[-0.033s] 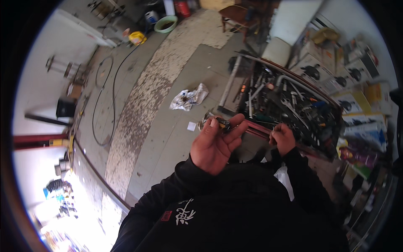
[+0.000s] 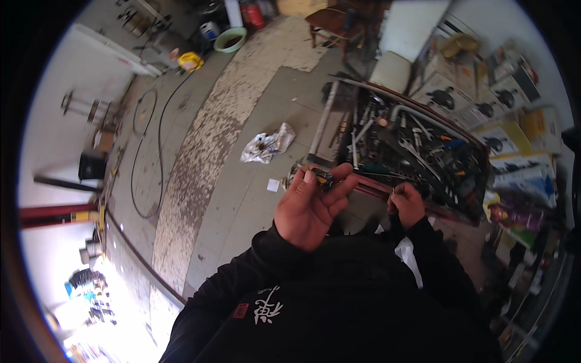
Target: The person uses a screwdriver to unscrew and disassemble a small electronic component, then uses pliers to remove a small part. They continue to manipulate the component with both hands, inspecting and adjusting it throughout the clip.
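Observation:
My left hand (image 2: 311, 212) is turned palm up, pinching a small dark block-like part (image 2: 324, 179) with a yellowish patch between thumb and fingers. Its exact kind is not clear. To the right, my right hand (image 2: 408, 206) has its fingers pinched together at the front edge of a tool tray (image 2: 374, 186). A thin pale tip shows by these fingertips, too small to name. Wrenches (image 2: 407, 147) and many other hand tools fill the tray beyond both hands.
A stained white rag (image 2: 267, 144) and a small white paper (image 2: 273, 184) lie on the floor left of the tray. A black hose (image 2: 162, 139) loops farther left. Boxes (image 2: 448, 97) line the right wall. A wooden chair (image 2: 330, 23) and green basin (image 2: 230, 40) stand at the back.
My view has turned slightly, so the floor and tray appear a little farther left. Both hands keep nearly the same pose and hold.

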{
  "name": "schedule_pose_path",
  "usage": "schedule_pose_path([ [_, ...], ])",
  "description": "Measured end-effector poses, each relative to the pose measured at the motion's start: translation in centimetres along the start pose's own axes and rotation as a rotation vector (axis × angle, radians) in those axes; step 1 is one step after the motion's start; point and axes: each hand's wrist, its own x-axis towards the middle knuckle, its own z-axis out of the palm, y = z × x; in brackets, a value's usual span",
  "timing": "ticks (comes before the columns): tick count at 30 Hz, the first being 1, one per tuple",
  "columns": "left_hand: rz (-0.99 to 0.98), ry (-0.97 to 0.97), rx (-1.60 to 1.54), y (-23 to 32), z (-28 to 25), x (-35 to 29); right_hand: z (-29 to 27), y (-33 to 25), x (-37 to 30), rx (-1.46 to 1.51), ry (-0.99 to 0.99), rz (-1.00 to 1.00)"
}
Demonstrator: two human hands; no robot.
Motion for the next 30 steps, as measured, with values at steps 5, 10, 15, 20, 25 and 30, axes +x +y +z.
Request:
schedule_pose_path([
  [5,-0.043,-0.251,0.244,-3.7,3.0,1.7,-4.2,4.7,-10.1,0.054,0.237,0.053],
  [10,-0.183,-0.254,0.288,-9.3,6.4,0.3,-6.3,9.6,-18.1,0.158,0.417,0.082],
  [15,-0.35,-0.34,0.385,-16.6,7.8,-3.4,-7.5,16.3,-28.3,0.196,0.539,0.008],
  [20,-0.505,-0.462,0.474,-25.7,8.5,-10.8,-6.8,25.8,-41.6,0.282,0.785,0.143],
  [25,-0.842,-0.393,0.479,-35.5,8.0,-20.1,-4.9,36.0,-55.7,0.454,1.033,0.238],
  [30,-1.022,-0.458,0.644,-41.5,8.2,-26.6,-1.0,48.0,-64.3,0.718,1.418,0.445],
])
